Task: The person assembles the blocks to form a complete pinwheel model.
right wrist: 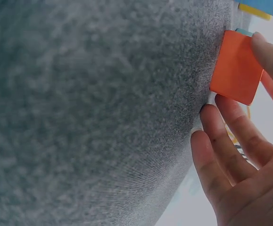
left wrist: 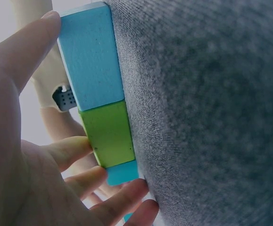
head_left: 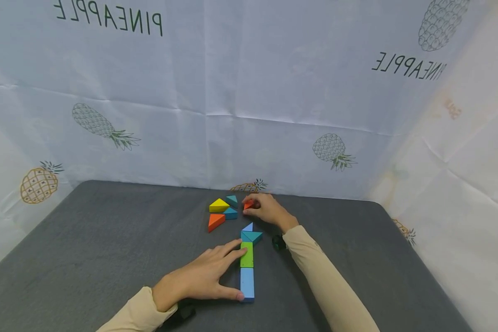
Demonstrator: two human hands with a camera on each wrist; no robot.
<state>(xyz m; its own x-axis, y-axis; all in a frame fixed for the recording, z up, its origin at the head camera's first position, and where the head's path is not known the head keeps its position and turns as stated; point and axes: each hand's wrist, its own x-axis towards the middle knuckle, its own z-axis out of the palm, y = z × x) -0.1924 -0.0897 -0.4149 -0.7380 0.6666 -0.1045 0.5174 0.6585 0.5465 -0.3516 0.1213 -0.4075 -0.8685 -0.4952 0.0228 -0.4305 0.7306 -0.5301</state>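
My right hand pinches an orange triangular block at the far side of the table, thumb on one side and fingertips on the other. Nearer to me lies a straight row of blocks. It starts with a long blue block, then a green block, a teal triangular block beside a blue one, and a light blue triangular block at the far tip. Along the row's left side my left hand is spread, its thumb at the blue block's near end and its fingertips by the green block.
Left of the right hand lie loose triangular blocks: a yellow one, a teal one, a blue one and another orange one. The dark grey table ends at a pineapple-print cloth hanging behind it.
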